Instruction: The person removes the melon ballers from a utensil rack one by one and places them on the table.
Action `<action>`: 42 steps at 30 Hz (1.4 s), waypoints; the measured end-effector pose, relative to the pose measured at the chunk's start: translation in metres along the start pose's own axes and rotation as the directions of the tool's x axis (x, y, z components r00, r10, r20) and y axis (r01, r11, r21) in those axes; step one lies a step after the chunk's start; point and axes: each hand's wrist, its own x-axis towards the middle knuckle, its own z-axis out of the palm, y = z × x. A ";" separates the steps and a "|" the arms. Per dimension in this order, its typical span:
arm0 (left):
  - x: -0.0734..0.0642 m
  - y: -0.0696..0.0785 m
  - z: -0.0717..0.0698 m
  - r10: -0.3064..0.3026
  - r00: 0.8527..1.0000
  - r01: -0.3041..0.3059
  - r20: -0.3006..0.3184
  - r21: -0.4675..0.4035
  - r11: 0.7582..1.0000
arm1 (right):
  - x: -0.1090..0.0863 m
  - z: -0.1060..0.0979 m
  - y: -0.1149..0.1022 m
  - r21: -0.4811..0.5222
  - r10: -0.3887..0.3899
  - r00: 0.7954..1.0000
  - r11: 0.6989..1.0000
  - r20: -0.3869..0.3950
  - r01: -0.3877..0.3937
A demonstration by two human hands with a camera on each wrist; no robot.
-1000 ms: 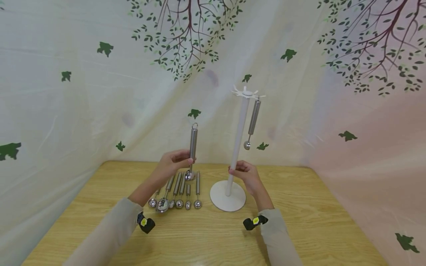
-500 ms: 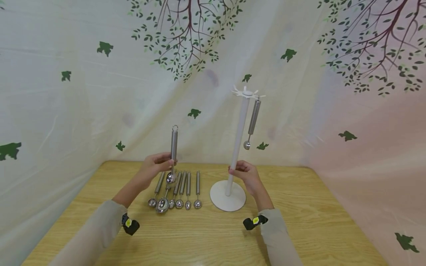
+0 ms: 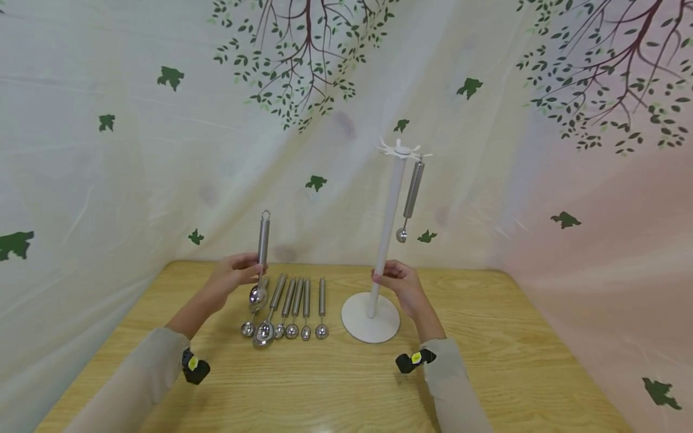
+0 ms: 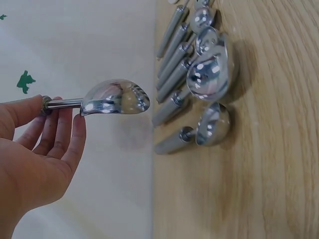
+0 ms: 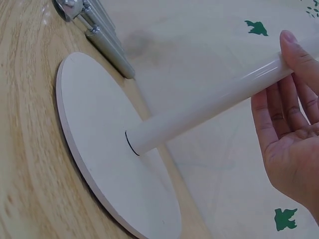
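My left hand [image 3: 227, 281] pinches a steel scoop [image 3: 263, 240] near the foot of its handle. The scoop stands upright in the air, ring on top and bowl [image 4: 115, 97] down, over the left end of a row of similar scoops. In the left wrist view the bowl is apart from the table. My right hand [image 3: 405, 288] grips the lower pole of a white stand [image 3: 387, 228], thumb on one side and fingers on the other. From one arm of the stand's top hangs a small scoop [image 3: 414, 189] by its ring.
Several steel scoops of different sizes [image 3: 322, 300] lie side by side on the wooden table [image 3: 325, 385], bowls toward me. The stand's round base [image 3: 357, 331] sits right of them. Behind the table hangs a pale cloth [image 3: 243, 156] printed with leaves.
My left hand has carried the held scoop to the left, from beside the stand to above the row's left end. My right hand and the stand have stayed put.
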 end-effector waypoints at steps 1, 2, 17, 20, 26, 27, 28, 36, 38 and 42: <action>0.000 -0.002 -0.001 -0.008 1.000 0.008 -0.004 0.001 1.000 | 0.000 0.000 0.000 -0.004 0.001 1.000 1.000 0.000 -0.001; 0.000 -0.004 -0.002 -0.016 1.000 0.016 -0.008 0.007 1.000 | 0.000 0.000 0.000 -0.005 0.002 1.000 1.000 -0.001 -0.002; -0.001 -0.024 -0.018 -0.091 0.996 0.091 0.004 0.035 0.995 | 0.000 0.000 -0.003 -0.039 -0.024 1.000 0.999 0.011 0.025; -0.002 -0.026 -0.020 -0.108 0.994 0.107 0.008 0.045 0.993 | 0.000 0.000 -0.003 -0.044 -0.023 1.000 0.999 0.010 0.024; -0.003 -0.036 -0.022 -0.138 0.990 0.138 0.007 0.062 0.989 | 0.000 0.000 -0.002 -0.050 -0.016 1.000 0.999 0.011 0.017; -0.003 -0.037 -0.023 -0.136 0.991 0.136 0.007 0.063 0.989 | 0.000 0.000 -0.002 -0.051 -0.015 1.000 0.999 0.011 0.016; -0.003 -0.039 -0.023 -0.139 0.990 0.138 0.007 0.058 0.989 | 0.000 0.000 -0.001 -0.052 -0.015 1.000 0.999 0.011 0.016; -0.003 -0.047 -0.022 -0.149 0.989 0.148 0.011 0.061 0.987 | 0.000 -0.001 -0.001 -0.038 -0.013 1.000 0.999 0.008 0.014; -0.003 -0.048 -0.021 -0.160 0.987 0.158 0.019 0.072 0.985 | -0.001 0.000 -0.001 -0.034 -0.016 1.000 0.999 0.007 0.016; -0.002 -0.052 -0.020 -0.183 0.983 0.181 0.030 0.075 0.981 | -0.001 0.001 -0.001 -0.029 -0.024 1.000 0.999 0.011 0.024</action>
